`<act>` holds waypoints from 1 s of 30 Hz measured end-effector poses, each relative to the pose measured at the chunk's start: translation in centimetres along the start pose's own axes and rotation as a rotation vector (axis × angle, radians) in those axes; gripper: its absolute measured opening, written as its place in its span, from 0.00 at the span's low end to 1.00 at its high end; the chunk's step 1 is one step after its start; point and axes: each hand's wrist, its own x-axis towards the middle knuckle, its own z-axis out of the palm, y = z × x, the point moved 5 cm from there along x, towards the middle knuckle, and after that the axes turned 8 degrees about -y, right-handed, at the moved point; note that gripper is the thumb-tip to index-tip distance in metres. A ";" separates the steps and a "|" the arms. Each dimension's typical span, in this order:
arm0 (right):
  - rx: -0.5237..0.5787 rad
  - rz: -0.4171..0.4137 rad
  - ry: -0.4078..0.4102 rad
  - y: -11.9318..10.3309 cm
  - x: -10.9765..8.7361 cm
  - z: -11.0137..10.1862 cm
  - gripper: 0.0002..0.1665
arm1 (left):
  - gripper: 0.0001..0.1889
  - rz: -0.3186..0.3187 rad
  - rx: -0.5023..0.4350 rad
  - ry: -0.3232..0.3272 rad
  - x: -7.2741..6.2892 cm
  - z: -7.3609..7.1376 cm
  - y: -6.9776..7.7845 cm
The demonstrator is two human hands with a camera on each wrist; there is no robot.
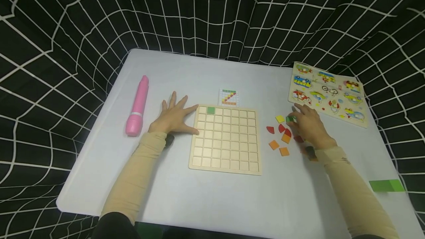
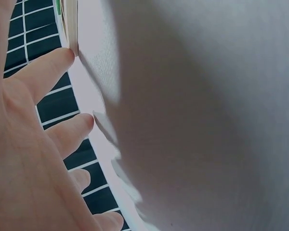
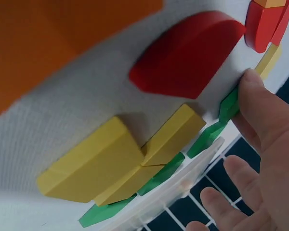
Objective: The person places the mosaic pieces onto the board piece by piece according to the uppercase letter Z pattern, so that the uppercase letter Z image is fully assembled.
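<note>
A pale wooden grid board (image 1: 227, 139) lies flat, with one green square (image 1: 210, 110) in its top row. My left hand (image 1: 172, 116) is spread at the board's left side, thumb and index finger touching the edge. In the left wrist view, its fingers (image 2: 53, 67) are straight. My right hand (image 1: 308, 125) pinches a green tile (image 3: 229, 104) between thumb and index finger, close to the table. Around it lie a yellow tile (image 1: 280, 119), red quarter-round tiles (image 1: 270, 130) and orange squares (image 1: 273, 144). More yellow tiles (image 3: 96, 161) show under the hand in the right wrist view.
A small pattern card (image 1: 229, 97) touches or nearly touches the board's far edge. A pink wand-shaped object (image 1: 137, 108) lies at left. At far right is a vehicle puzzle board (image 1: 328, 93); a green block (image 1: 386, 185) sits near the right table edge. Netted dark cloth surrounds the table.
</note>
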 end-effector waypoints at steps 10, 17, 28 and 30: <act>0.010 -0.070 0.083 -3.6 0.6 -1.4 0.20 | 0.57 -0.002 0.000 0.005 -0.2 -0.1 0.0; -0.019 -0.199 0.118 -8.3 2.0 -1.8 0.18 | 0.57 -0.007 -0.003 -0.006 0.0 0.0 0.0; -0.079 -0.335 0.124 -15.3 4.7 -1.4 0.21 | 0.57 -0.030 0.021 -0.014 0.0 -0.3 0.3; -0.080 -0.344 0.103 -16.2 5.0 -1.3 0.20 | 0.57 -0.028 0.022 -0.014 0.0 -0.3 0.4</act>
